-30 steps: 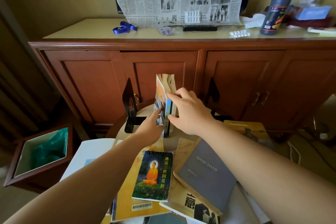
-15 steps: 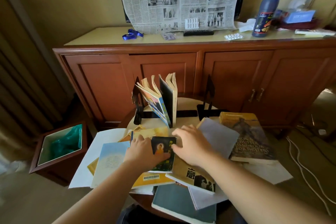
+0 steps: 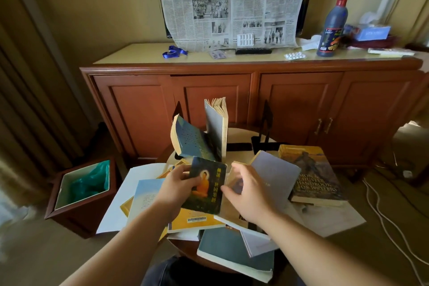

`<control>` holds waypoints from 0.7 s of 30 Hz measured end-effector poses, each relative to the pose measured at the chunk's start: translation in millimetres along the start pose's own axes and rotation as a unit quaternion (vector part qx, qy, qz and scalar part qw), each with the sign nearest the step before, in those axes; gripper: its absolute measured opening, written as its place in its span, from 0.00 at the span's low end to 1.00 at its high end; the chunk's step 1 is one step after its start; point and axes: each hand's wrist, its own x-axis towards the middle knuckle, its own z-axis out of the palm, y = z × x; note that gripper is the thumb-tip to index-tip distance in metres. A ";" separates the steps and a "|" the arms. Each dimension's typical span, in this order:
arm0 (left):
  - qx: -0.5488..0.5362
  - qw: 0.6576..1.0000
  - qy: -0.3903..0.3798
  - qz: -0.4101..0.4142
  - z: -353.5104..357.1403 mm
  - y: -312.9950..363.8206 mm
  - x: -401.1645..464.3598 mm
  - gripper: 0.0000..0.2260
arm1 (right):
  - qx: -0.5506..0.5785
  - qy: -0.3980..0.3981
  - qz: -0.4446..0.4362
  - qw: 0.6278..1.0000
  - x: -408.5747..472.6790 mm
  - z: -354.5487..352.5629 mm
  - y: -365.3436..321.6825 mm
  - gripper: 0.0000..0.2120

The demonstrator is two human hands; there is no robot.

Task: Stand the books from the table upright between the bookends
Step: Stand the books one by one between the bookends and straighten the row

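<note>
Near edge: teal-grey paperback (image 3: 234, 255) flat, overhanging the counter (image 3: 183, 247) rim, waiting its turn.
Left hand (image 3: 178, 189): grasping the small dark book with the orange seated figure (image 3: 205, 184) by its left edge, thumb over the cover; book tipped up off the pile, apparently on its way to the row. Half a second ago lying flat under both hands.
Right hand (image 3: 249, 195): fingers loosely curled and blurred, at the small book's right edge; touching it or just clear, cannot tell. Likely steadying the lift.
Middle of counter: yellow book with barcode (image 3: 197, 218) under the lifted one; pale blue booklet (image 3: 145, 195) to the left; lavender-grey book (image 3: 275, 174) and writers' handbook (image 3: 313, 174) toward the right edge, all flat, not yet stood.
Far edge: left bookend (image 3: 178, 109) and right bookend (image 3: 267, 118), black, well apart. Blue dotted book (image 3: 192, 139) leaning left against the left bookend; grey-covered book (image 3: 217, 123) upright beside it, pages fanned on top. Wide gap to the right bookend, hence the lean. Same two books as before.
Beyond: wooden cabinet (image 3: 232, 90), newspaper (image 3: 232, 2) hanging above, dark bottle (image 3: 332, 25) on top. Bin with green liner (image 3: 83, 193) on the floor, left.
</note>
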 end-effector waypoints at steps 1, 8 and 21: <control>-0.042 0.999 -0.006 0.012 -0.9 4.3 -3.5 0.13 | 0.030 0.000 0.030 0.999 2.0 -2.3 -3.1 0.31; -0.101 0.989 -0.098 0.053 19.9 25.1 -14.1 0.10 | 0.159 -0.061 0.123 0.978 21.7 -24.1 -13.2 0.09; 0.402 0.907 0.119 -0.041 -19.0 -30.0 33.9 0.40 | -0.148 0.034 0.195 0.969 15.7 -92.0 32.5 0.16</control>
